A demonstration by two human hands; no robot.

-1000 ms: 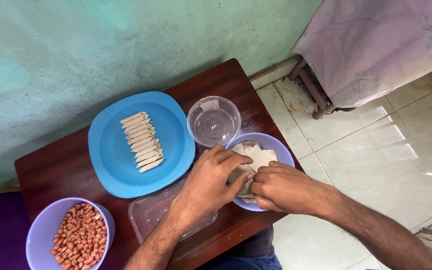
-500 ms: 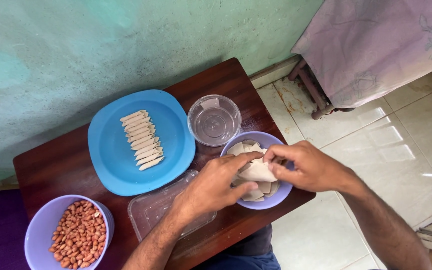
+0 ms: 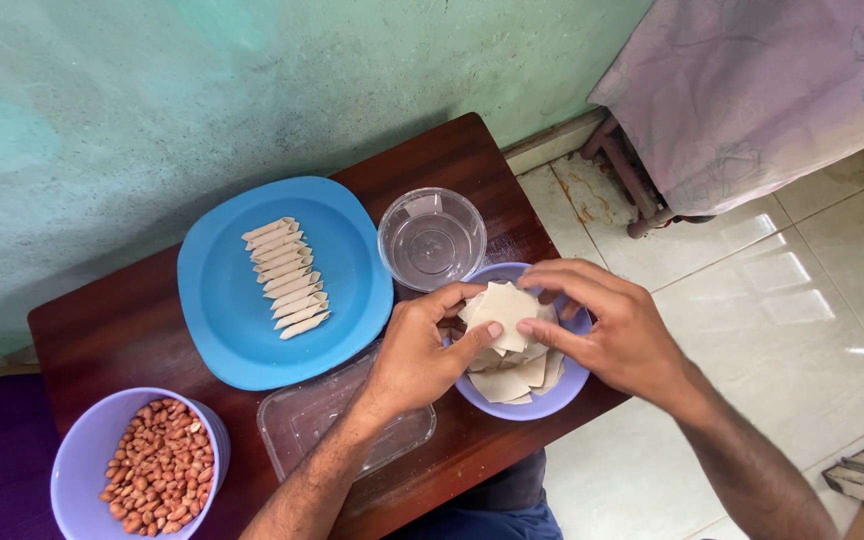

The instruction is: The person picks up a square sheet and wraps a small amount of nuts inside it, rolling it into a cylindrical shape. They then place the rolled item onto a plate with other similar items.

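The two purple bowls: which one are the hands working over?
The purple bowl of pale dough squares at the table's right edge, under both hands. The other purple bowl, at the left corner, holds peanuts and is untouched.

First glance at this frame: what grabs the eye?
Both hands meet mid-table over a lilac bowl of pale dough squares: the left hand and right hand pinch one dough square between them. To the left, a blue plate holds a neat row of rolled dough pieces; a bowl of peanuts sits at the near-left corner.
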